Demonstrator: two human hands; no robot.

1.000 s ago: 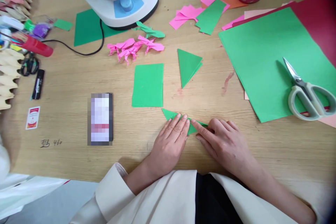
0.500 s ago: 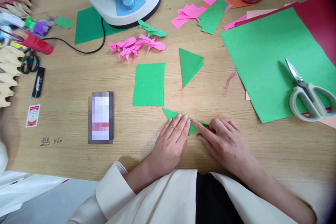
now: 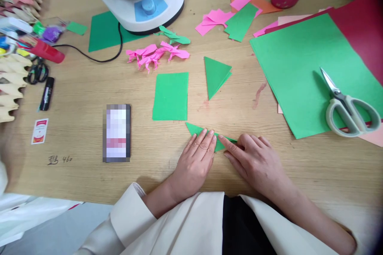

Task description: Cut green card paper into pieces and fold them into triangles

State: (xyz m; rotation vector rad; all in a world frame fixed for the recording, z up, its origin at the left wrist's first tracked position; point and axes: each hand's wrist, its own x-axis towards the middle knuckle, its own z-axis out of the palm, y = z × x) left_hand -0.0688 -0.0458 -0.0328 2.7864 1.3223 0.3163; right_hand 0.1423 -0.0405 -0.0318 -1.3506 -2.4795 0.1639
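Note:
A folded green paper triangle (image 3: 220,146) lies on the wooden table in front of me, partly covered by my hands. My left hand (image 3: 194,163) rests on it, palm down, with the fingers stretched out flat. Against its right part presses the index finger of my right hand (image 3: 259,162); the thumb is apart and the other fingers are bent, with nothing visible in them. Just beyond, to the left, is a square stack of green paper (image 3: 170,96). Another folded green triangle (image 3: 216,76) lies farther back.
Grey-handled scissors (image 3: 344,105) lie on large green sheets (image 3: 287,71) at right. Folded pink paper figures (image 3: 152,54) sit in front of a white fan (image 3: 161,4). A phone (image 3: 117,133) and a glue stick (image 3: 47,94) are to the left. Paper scraps (image 3: 241,22) lie farther back.
The camera view has shifted slightly. Both hands keep nearly the same place on the folded green paper; no object has visibly moved on the table.

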